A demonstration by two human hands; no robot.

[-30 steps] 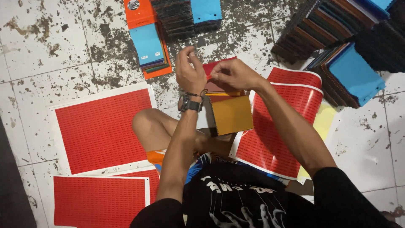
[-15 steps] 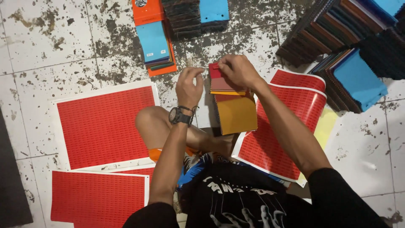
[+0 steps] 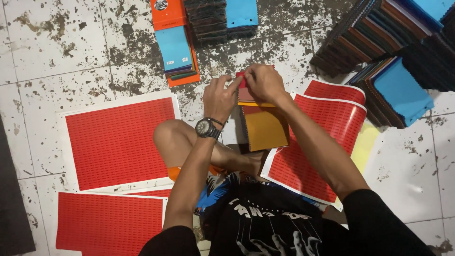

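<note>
I sit on a tiled floor with a fabric swatch book [image 3: 264,127] in front of me, its top swatch orange-yellow. My left hand [image 3: 219,98], with a black wristwatch, and my right hand [image 3: 263,81] meet at the book's far end, both pinching a red part of it [image 3: 242,83]. My bare knee [image 3: 171,136] lies to the left of the book.
Red sticker sheets lie at the left [image 3: 118,140], lower left [image 3: 111,222] and right [image 3: 315,151]. A blue-topped swatch book on an orange cover [image 3: 174,50] and a dark stack [image 3: 222,19] sit ahead. More swatch stacks [image 3: 393,52] fill the upper right.
Both hands have shifted to the far end of the swatch book and closed together on its red part; the camera view has drifted slightly.
</note>
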